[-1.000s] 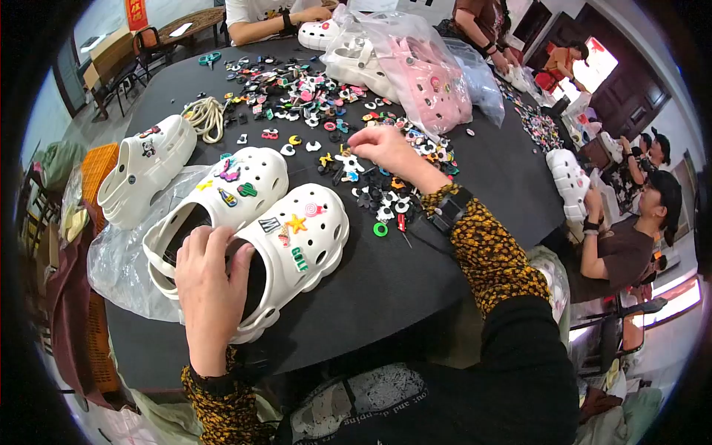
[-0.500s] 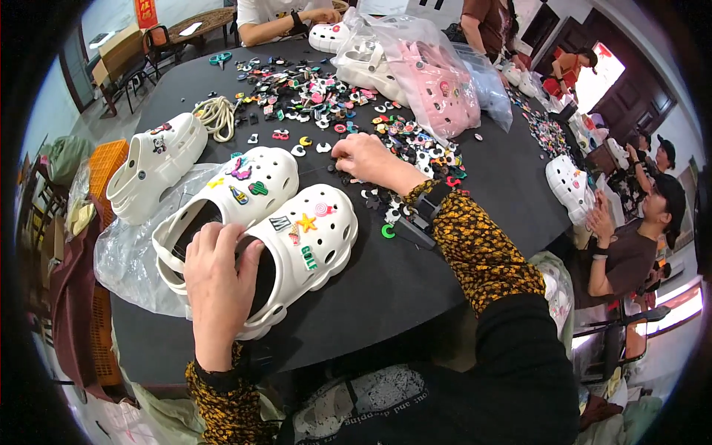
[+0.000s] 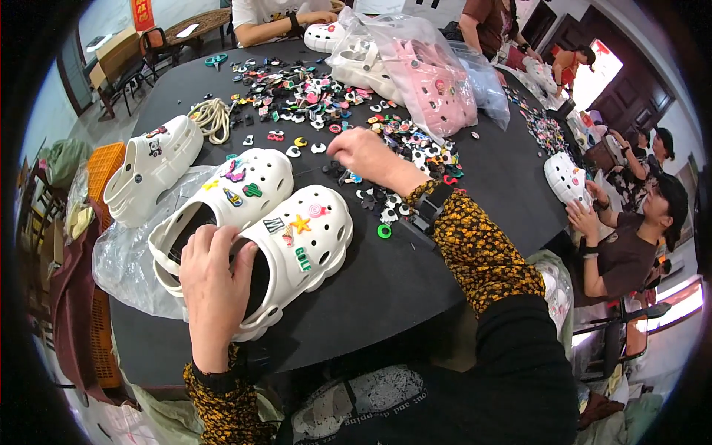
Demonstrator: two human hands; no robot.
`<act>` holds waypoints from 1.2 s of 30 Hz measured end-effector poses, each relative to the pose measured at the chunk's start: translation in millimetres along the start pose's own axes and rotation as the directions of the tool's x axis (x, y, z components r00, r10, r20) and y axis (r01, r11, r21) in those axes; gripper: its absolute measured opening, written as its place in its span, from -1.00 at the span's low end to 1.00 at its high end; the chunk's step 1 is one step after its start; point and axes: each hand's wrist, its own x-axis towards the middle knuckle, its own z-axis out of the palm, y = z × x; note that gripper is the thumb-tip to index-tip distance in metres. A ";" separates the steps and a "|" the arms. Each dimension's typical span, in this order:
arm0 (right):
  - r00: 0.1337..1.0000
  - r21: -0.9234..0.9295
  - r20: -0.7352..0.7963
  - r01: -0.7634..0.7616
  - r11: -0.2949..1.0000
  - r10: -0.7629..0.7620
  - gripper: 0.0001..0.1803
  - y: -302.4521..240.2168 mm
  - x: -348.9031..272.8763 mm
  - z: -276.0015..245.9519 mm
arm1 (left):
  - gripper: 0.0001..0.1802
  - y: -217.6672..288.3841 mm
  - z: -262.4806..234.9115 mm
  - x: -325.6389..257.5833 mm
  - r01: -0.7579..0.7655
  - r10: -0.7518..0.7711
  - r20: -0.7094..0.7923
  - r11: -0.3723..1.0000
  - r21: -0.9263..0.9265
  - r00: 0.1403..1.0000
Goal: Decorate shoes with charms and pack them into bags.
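Note:
Two white clogs (image 3: 322, 248) stand side by side on the dark table, decorated with colourful shoe charms such as an orange starfish (image 3: 300, 223) and a green cactus (image 3: 252, 190). My left hand (image 3: 215, 289) pinches their adjoining sides near the heel openings, thumb inside the right-hand clog. At the near edge of a pile of loose shoe charms (image 3: 426, 154), my right hand (image 3: 374, 159) hovers with its fingers curled down and closed. Its fingertips hide whatever may be between them. Loose black-and-white charms lie beside and under that hand.
Another white clog (image 3: 154, 167) stands at left by a clear plastic bag (image 3: 126, 274) and coiled cord (image 3: 213, 121). Bagged pink clogs (image 3: 437, 89) sit at the back. An orange crate (image 3: 106, 174) is beyond the left edge. Other people work around the table, one holding a white clog (image 3: 567, 179).
My right hand has shifted slightly up and left over the charms, its fingers drawn in. My left hand stays on the clogs. At right, a person's hands have moved onto the white clog.

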 end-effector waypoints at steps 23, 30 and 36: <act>0.840 0.590 0.225 -0.521 0.617 0.493 -0.80 12.8 -8.5 -22.1 | -0.75 2.3 -1.5 0.5 0.011 -0.012 -0.007 1.000 -0.007 1.000; 0.793 0.701 0.313 -0.564 0.435 0.523 -0.85 -2.1 -7.4 -30.4 | -0.74 1.8 -0.6 1.1 0.033 -0.033 0.018 0.999 -0.001 0.999; 0.812 0.698 0.381 -0.566 0.439 0.442 -0.85 -33.8 24.6 -40.0 | -0.74 -1.2 -3.6 -0.3 -0.001 0.002 -0.020 1.000 0.016 1.000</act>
